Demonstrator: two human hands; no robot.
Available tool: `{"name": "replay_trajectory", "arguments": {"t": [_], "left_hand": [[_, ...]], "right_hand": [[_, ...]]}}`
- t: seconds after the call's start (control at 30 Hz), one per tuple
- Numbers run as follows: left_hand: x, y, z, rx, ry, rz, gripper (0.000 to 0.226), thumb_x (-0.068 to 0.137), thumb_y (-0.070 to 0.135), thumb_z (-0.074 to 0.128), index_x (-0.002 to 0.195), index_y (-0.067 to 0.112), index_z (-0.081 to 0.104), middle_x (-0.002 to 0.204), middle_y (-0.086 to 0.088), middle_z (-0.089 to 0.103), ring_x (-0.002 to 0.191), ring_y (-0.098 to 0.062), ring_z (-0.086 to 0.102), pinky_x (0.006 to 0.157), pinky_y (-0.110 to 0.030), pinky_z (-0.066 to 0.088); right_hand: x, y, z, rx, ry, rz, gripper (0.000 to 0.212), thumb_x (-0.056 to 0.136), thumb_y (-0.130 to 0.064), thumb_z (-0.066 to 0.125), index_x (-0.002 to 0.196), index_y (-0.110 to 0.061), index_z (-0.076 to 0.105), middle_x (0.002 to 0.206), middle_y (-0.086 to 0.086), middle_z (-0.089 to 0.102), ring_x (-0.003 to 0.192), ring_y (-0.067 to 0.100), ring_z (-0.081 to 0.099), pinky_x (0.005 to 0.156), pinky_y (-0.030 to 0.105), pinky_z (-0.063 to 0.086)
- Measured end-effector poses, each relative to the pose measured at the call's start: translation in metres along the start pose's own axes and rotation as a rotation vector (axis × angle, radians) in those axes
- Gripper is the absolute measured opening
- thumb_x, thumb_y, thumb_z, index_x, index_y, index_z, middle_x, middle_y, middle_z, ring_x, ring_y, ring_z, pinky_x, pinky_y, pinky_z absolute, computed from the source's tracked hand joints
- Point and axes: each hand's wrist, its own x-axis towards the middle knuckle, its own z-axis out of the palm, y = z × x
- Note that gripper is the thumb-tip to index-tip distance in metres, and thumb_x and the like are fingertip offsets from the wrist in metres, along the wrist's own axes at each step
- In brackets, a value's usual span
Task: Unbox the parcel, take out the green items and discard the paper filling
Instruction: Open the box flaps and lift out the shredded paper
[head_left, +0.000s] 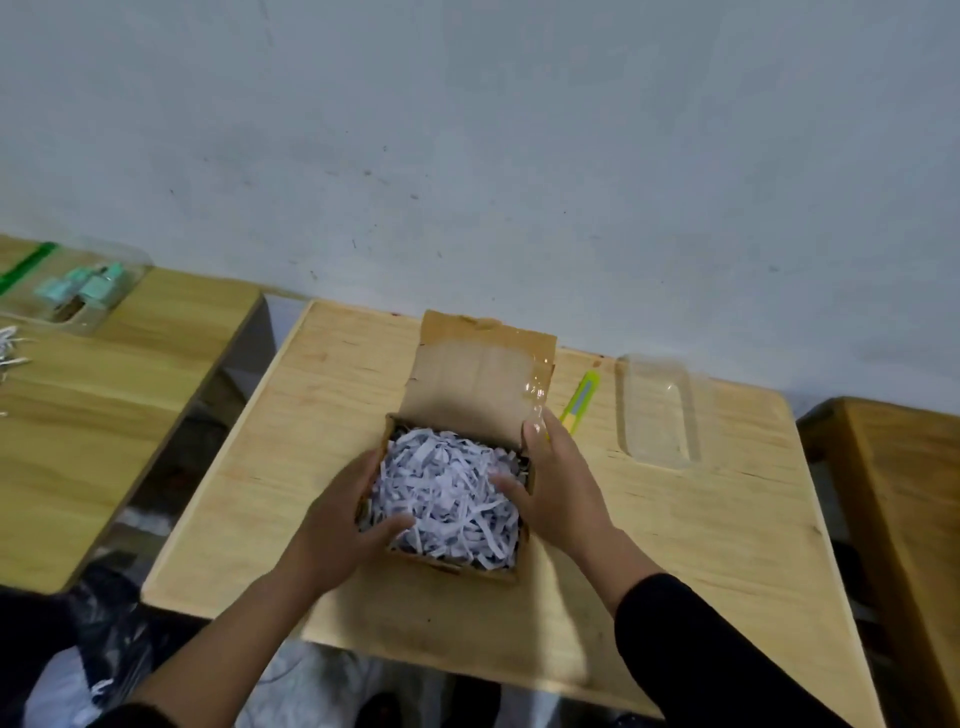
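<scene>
**A:** From the head camera, where did the parcel sit?

**B:** The cardboard box (457, 499) stood on the middle tabletop (322, 405), toward its near half, with its lid flap (480, 376) thrown back and standing up on the far side. Shredded white paper filling (447, 493) heaped it to the brim, so no green items showed inside.

**A:** And the hands?

**B:** The left hand (345, 512) clasped the box's left wall, fingers down the outside and the thumb curled over the rim onto the paper. The right hand (550, 480) did the same on the right wall, thumb lying across the shreds.

**A:** How would the filling handle?

**B:** Light, soft and springy, by the look of it; loose strips likely to shed and scatter. A deep scoop with both hands from the sides would probably lift more in one go than a pinch from the top. The box looked stiff enough to stay put, though light enough to slide if tugged.

**A:** Anything else about?

**B:** A yellow-green cutter (579, 402) lay just right of the box, and farther right a clear plastic tray (657, 410). On the left tabletop (104, 395), a second clear tray (78, 288) held pale green items (98, 283), with stray paper strips (13, 348) near them. A dark bag (104, 613) sat below the tabletops at the near left, blurred.
</scene>
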Motion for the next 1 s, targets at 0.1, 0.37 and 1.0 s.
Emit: {"name": "replay_trajectory", "arguments": {"t": [0.1, 0.37, 1.0], "left_hand": [[0.017, 0.002, 0.006, 0.171, -0.160, 0.082, 0.111, 0.058, 0.087, 0.038, 0.146, 0.025, 0.011, 0.149, 0.018, 0.007, 0.136, 0.004, 0.003, 0.108, -0.014, 0.010], [0.043, 0.008, 0.018, 0.427, -0.422, 0.162, 0.113, 0.071, 0.049, 0.070, 0.145, 0.014, -0.008, 0.155, 0.001, -0.015, 0.141, -0.011, -0.016, 0.112, -0.022, -0.002], [0.050, 0.017, 0.044, 0.565, -0.324, 0.092, 0.126, 0.062, 0.042, 0.080, 0.145, 0.015, -0.011, 0.153, -0.019, 0.006, 0.142, -0.033, 0.009, 0.113, -0.044, 0.026]], "right_hand": [[-0.013, -0.002, 0.003, -0.071, -0.085, -0.021, 0.101, 0.076, -0.078, 0.028, 0.148, -0.009, 0.009, 0.158, 0.011, -0.010, 0.146, 0.024, -0.009, 0.120, 0.038, 0.009], [-0.023, -0.019, 0.009, -0.179, -0.137, -0.070, 0.098, 0.081, -0.075, 0.018, 0.130, 0.005, 0.047, 0.140, 0.022, 0.047, 0.130, 0.036, 0.045, 0.099, 0.046, 0.046], [-0.004, -0.044, 0.034, -0.026, -0.321, 0.057, 0.118, 0.070, -0.049, 0.073, 0.147, -0.022, -0.011, 0.157, 0.015, 0.001, 0.143, 0.034, 0.016, 0.116, 0.042, 0.025]]}}
